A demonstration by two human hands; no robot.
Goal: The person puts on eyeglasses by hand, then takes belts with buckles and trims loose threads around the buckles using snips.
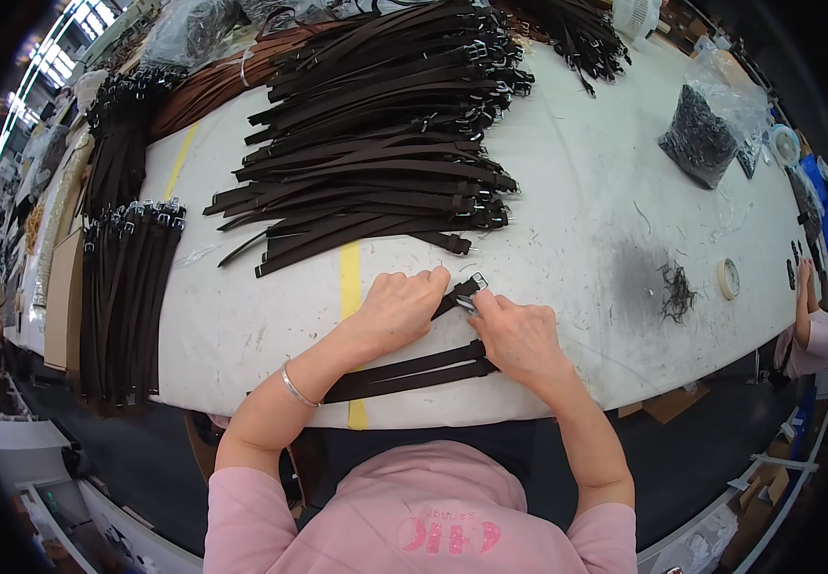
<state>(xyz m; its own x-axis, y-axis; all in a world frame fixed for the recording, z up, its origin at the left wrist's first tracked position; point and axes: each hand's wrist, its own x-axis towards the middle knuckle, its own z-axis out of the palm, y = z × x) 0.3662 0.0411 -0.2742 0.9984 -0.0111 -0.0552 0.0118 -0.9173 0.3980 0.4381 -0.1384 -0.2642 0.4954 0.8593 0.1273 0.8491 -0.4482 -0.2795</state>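
My left hand [403,308] is closed around a black belt [448,304] near its buckle end, just above the table. The silver buckle [478,280] points up and away from me. My right hand [521,333] is closed on a small metal tool [468,304], mostly hidden by the fingers, whose tip is against the belt beside the buckle; its exact kind is not clear. Below my hands, more black belt lengths [404,369] lie near the table's front edge, one end partly behind my right hand.
A large pile of black buckled belts [385,143] lies ahead. More belts [132,297] hang at the left edge, near brown straps [218,86]. On the right are black scraps [678,292], a tape roll [729,279] and a plastic bag [701,134]. Another person's arm [804,301] shows far right.
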